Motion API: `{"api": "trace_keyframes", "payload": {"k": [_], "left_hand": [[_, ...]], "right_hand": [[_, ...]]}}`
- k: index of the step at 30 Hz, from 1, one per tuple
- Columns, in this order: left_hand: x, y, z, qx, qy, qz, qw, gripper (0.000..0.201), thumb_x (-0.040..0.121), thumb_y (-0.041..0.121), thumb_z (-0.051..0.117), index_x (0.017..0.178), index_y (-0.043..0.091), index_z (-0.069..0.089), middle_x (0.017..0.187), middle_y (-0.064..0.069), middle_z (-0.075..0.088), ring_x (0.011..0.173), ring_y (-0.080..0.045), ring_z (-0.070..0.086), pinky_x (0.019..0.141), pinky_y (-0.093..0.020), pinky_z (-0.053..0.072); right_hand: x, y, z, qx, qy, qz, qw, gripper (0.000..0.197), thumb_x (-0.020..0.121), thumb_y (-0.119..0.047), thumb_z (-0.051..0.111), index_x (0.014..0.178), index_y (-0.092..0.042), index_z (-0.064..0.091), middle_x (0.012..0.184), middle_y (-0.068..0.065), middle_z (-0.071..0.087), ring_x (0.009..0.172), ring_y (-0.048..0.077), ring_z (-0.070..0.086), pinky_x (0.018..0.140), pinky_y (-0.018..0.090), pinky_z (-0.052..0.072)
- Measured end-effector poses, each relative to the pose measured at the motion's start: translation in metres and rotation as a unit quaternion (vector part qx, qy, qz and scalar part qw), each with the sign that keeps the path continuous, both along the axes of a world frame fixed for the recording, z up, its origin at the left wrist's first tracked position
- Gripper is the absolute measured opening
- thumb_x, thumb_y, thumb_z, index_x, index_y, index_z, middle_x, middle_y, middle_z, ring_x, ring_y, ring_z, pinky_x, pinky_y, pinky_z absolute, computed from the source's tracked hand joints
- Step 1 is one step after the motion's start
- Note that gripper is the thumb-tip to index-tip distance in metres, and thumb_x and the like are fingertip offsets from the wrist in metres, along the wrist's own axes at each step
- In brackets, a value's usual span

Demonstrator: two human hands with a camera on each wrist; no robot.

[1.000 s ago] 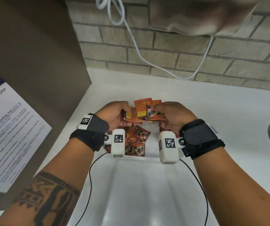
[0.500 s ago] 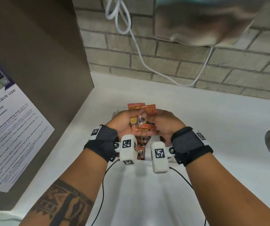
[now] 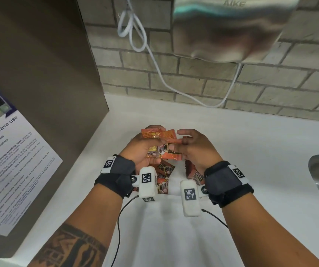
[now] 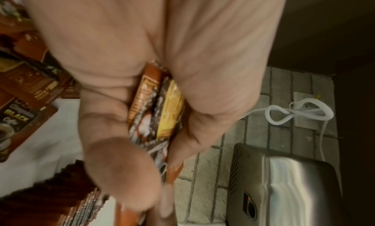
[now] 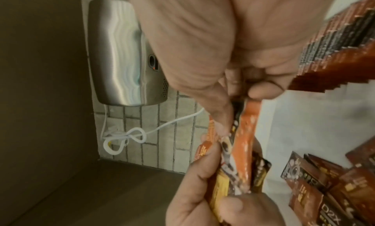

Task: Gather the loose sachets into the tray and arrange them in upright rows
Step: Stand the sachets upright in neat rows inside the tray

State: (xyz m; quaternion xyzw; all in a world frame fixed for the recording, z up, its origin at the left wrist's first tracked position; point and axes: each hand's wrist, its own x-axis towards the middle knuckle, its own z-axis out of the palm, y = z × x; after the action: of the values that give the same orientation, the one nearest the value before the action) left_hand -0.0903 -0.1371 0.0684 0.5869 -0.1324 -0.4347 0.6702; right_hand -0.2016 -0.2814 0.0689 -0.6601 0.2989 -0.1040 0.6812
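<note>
A small stack of orange and brown sachets [image 3: 159, 145] sits face to face in the left hand [image 3: 142, 149], its far ends fanned out beyond the fingers, while the right hand [image 3: 197, 149] pinches one end of an orange sachet in the stack. Below the hands, on the white tray [image 3: 174, 195], more brown sachets [image 3: 163, 177] lie loose and overlapping. To their right a row of sachets [image 3: 193, 173] stands upright on edge, packed together.
</note>
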Motion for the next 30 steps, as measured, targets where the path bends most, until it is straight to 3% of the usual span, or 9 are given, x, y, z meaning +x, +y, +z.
{"api": "trace_keyframes", "payload": {"k": [4, 8, 10, 13, 16, 18, 20, 25, 30], "left_hand": [[-0.007, -0.001, -0.002, -0.015, -0.009, 0.021, 1.000, 0.029, 0.084, -0.001, 0.072, 0.096, 0.024, 0.072, 0.094, -0.010, 0.070, 0.077, -0.023, 0.065, 0.041, -0.021, 0.046], [-0.011, -0.007, 0.001, -0.042, -0.017, 0.056, 0.997, 0.018, 0.084, 0.003, 0.074, 0.090, 0.020, 0.070, 0.085, -0.006, 0.072, 0.071, -0.020, 0.067, 0.039, -0.019, 0.043], [-0.011, -0.008, 0.003, -0.050, 0.005, 0.086, 0.995, 0.011, 0.088, 0.010, 0.072, 0.087, 0.021, 0.072, 0.085, -0.008, 0.071, 0.067, -0.022, 0.066, 0.037, -0.019, 0.042], [-0.007, -0.007, 0.004, -0.061, 0.020, 0.112, 0.992, 0.012, 0.092, 0.012, 0.067, 0.101, 0.020, 0.066, 0.090, -0.011, 0.071, 0.066, -0.024, 0.069, 0.036, -0.019, 0.042], [-0.007, -0.003, 0.005, -0.075, 0.016, 0.100, 0.992, 0.024, 0.093, 0.007, 0.064, 0.112, 0.019, 0.057, 0.097, -0.019, 0.070, 0.073, -0.029, 0.073, 0.037, -0.019, 0.040], [-0.007, 0.000, 0.005, -0.085, 0.022, 0.091, 0.992, 0.028, 0.093, 0.004, 0.063, 0.115, 0.018, 0.055, 0.099, -0.020, 0.069, 0.072, -0.028, 0.073, 0.037, -0.018, 0.039], [-0.007, 0.001, 0.004, -0.093, 0.025, 0.086, 0.992, 0.030, 0.093, 0.003, 0.062, 0.118, 0.018, 0.058, 0.100, -0.018, 0.069, 0.073, -0.028, 0.073, 0.036, -0.017, 0.039], [-0.008, 0.001, 0.000, -0.098, 0.025, 0.080, 0.992, 0.033, 0.092, 0.005, 0.064, 0.123, 0.018, 0.066, 0.108, -0.017, 0.070, 0.079, -0.029, 0.070, 0.036, -0.019, 0.039], [-0.012, 0.002, -0.002, -0.094, 0.014, 0.041, 0.995, 0.039, 0.090, 0.014, 0.066, 0.129, 0.016, 0.065, 0.107, -0.015, 0.072, 0.082, -0.029, 0.071, 0.037, -0.018, 0.040]], "right_hand": [[0.002, 0.001, -0.001, 0.001, -0.037, -0.089, 0.995, 0.041, 0.077, -0.012, 0.084, 0.112, -0.014, 0.064, 0.100, 0.010, 0.075, 0.093, 0.026, 0.073, 0.088, 0.047, 0.058], [0.005, 0.009, 0.000, 0.035, -0.009, -0.049, 0.998, 0.049, 0.072, -0.031, 0.089, 0.110, -0.010, 0.067, 0.092, 0.002, 0.074, 0.074, 0.014, 0.067, 0.068, 0.028, 0.055], [0.006, 0.008, 0.000, 0.063, -0.012, -0.055, 0.996, 0.047, 0.072, -0.027, 0.089, 0.109, -0.010, 0.065, 0.089, 0.004, 0.073, 0.073, 0.018, 0.062, 0.069, 0.030, 0.052], [0.005, 0.004, 0.002, 0.139, -0.042, -0.076, 0.986, 0.041, 0.077, -0.014, 0.084, 0.112, -0.003, 0.065, 0.096, 0.010, 0.075, 0.080, 0.022, 0.067, 0.072, 0.031, 0.054], [0.004, -0.001, 0.009, 0.176, -0.097, -0.109, 0.974, 0.018, 0.083, 0.009, 0.064, 0.099, 0.003, 0.061, 0.091, 0.016, 0.071, 0.092, 0.027, 0.071, 0.083, 0.037, 0.056], [0.003, -0.004, 0.013, 0.212, -0.141, -0.136, 0.957, 0.027, 0.081, 0.019, 0.053, 0.099, -0.002, 0.053, 0.084, 0.015, 0.064, 0.097, 0.030, 0.073, 0.091, 0.042, 0.054], [0.001, -0.005, 0.016, 0.217, -0.160, -0.126, 0.955, 0.034, 0.081, 0.022, 0.051, 0.102, -0.004, 0.053, 0.082, 0.013, 0.060, 0.095, 0.033, 0.073, 0.085, 0.041, 0.056], [-0.002, -0.001, 0.016, 0.146, -0.114, -0.067, 0.980, 0.025, 0.094, 0.009, 0.050, 0.104, -0.007, 0.067, 0.095, 0.014, 0.067, 0.082, 0.027, 0.070, 0.067, 0.033, 0.055], [-0.001, 0.003, 0.014, -0.024, -0.013, 0.023, 0.999, 0.018, 0.087, -0.015, 0.075, 0.105, -0.019, 0.073, 0.086, 0.010, 0.070, 0.067, 0.018, 0.057, 0.053, 0.027, 0.045]]}}
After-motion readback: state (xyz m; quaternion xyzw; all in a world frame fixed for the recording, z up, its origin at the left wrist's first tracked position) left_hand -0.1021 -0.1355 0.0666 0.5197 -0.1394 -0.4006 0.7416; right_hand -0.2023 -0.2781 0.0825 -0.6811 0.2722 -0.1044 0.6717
